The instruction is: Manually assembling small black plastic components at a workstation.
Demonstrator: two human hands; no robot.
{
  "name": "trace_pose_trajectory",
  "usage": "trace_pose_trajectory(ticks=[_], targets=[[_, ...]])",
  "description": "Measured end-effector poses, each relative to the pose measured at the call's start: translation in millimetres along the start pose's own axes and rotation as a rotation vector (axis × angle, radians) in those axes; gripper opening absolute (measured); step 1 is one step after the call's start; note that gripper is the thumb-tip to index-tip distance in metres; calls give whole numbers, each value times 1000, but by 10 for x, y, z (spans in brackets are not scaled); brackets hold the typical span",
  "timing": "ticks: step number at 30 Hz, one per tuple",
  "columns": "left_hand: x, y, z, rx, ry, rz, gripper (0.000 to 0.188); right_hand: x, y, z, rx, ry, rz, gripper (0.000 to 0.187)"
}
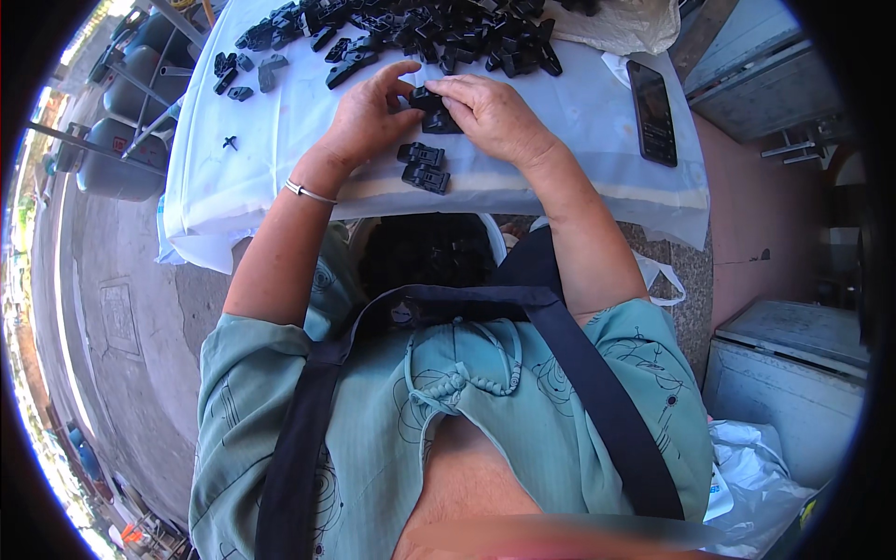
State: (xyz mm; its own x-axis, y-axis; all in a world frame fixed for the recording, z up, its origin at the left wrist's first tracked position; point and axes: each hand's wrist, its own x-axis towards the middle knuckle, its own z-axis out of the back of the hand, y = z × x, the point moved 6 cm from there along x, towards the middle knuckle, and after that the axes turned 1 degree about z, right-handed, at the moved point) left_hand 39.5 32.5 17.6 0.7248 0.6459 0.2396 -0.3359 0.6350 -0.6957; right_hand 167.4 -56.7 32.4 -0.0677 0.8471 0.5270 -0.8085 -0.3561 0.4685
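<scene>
My left hand (371, 110) and my right hand (493, 114) meet over the white-covered table, around a black plastic part (436, 117). The left thumb and curled fingers close on its left side, with the index finger raised. Fingers of the right hand press together on its top and right side, covering some of it. Just nearer to me, two black plastic pieces (425, 168) lie close together. Beyond my hands spreads a large heap of black plastic parts (439, 33).
A dark phone (652, 112) lies at the table's right, near a pale bag (616, 23). Small loose parts (240, 93) and a tiny black piece (230, 143) are on the left. Below the front edge, a white-rimmed bucket (497, 238) holds dark parts. Metal boxes stand on the right.
</scene>
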Motion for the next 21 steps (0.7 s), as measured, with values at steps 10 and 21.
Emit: trace_pose_trajectory(ticks=[10,21], targets=[[237,-129,106,240,-28,-131,42,-117,247,-80,-451,202,-74,34],[397,-216,-7,353,-149,-164,26,-69,-427,523,-742,-201,-176,38]])
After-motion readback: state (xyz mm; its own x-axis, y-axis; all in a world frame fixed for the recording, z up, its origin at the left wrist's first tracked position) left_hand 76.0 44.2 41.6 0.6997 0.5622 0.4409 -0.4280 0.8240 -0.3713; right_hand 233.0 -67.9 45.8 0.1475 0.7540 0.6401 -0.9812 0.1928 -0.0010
